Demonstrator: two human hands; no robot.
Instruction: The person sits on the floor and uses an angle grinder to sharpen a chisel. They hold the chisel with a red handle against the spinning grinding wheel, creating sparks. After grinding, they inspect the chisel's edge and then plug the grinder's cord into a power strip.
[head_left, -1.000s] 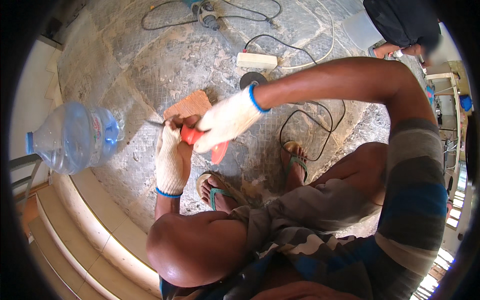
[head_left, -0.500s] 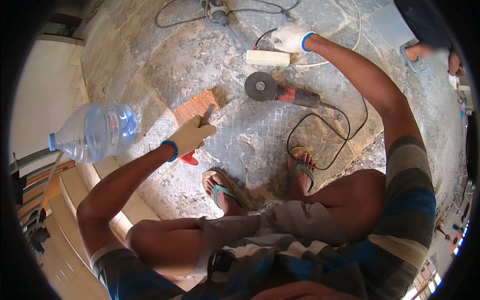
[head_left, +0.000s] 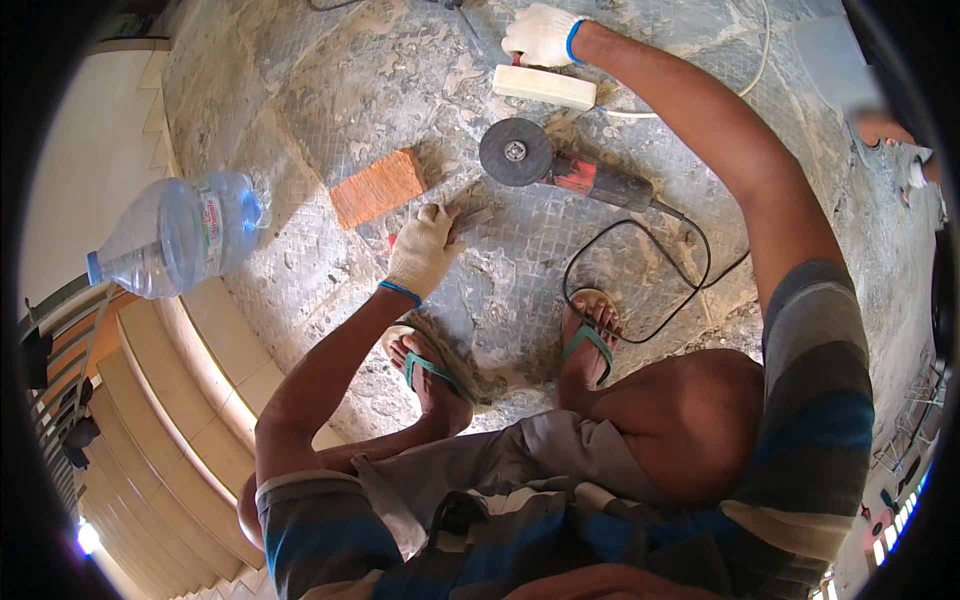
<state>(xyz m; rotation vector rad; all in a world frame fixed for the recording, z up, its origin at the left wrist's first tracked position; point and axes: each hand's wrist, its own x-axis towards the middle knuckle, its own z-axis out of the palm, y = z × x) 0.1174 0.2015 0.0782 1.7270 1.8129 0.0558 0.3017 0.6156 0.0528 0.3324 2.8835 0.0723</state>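
Observation:
My left hand, in a white knit glove with a blue cuff, is closed around a red-handled chisel. Its flat metal blade points right, just over the floor, and the glove hides most of the handle. Just beyond that hand lies an orange brick. Farther off, my gloved right hand has its fingers curled at a small red-and-black plug, by the left end of a white power strip. Between the hands rests an angle grinder with a dark disc, untouched on its side.
The grinder's black cord loops near my right sandal. A large clear water bottle lies at the left by the tiled steps. A white cable runs off from the strip. A light bin and another person's foot show at the far right.
My left hand has shifted right, off the brick, and its chisel now points rightward, lower. My right hand has moved slightly left onto the plug. The view has shifted too.

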